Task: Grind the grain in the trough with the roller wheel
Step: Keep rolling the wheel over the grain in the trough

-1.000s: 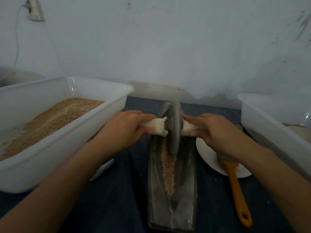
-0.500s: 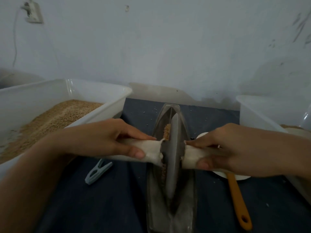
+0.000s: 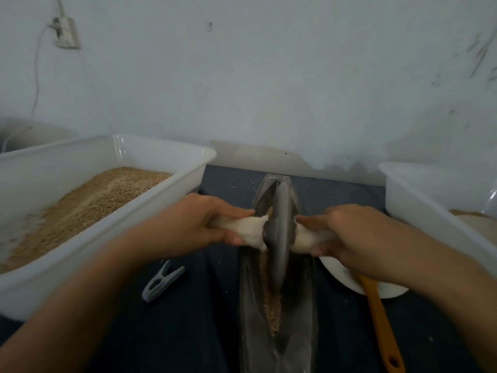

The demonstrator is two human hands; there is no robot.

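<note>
Left hand (image 3: 196, 224) and right hand (image 3: 357, 238) each grasp one cloth-wrapped handle of the single roller wheel (image 3: 281, 232), standing upright in one trough (image 3: 250, 305) holding grain (image 3: 271, 300). Two white tubs (image 3: 161, 189) flank it. No legible writing.

Roller wheel (image 3: 279, 232): dull grey metal, its handles wrapped in off-white cloth (image 3: 248, 230).
Trough (image 3: 304, 305): grey metal, tarnished.
Grain (image 3: 271, 297): tan-brown.
Left tub (image 3: 150, 211): translucent white, with tan grain (image 3: 88, 200) inside.
Right tub (image 3: 419, 200): white.
Surface (image 3: 199, 319): dark navy, flecked with pale specks.
Clothespin (image 3: 162, 282): grey-blue.
Plate (image 3: 338, 273): white.
Utensil handle (image 3: 382, 321): orange.
Wall (image 3: 269, 76): pale bluish-white, scuffed.
</note>
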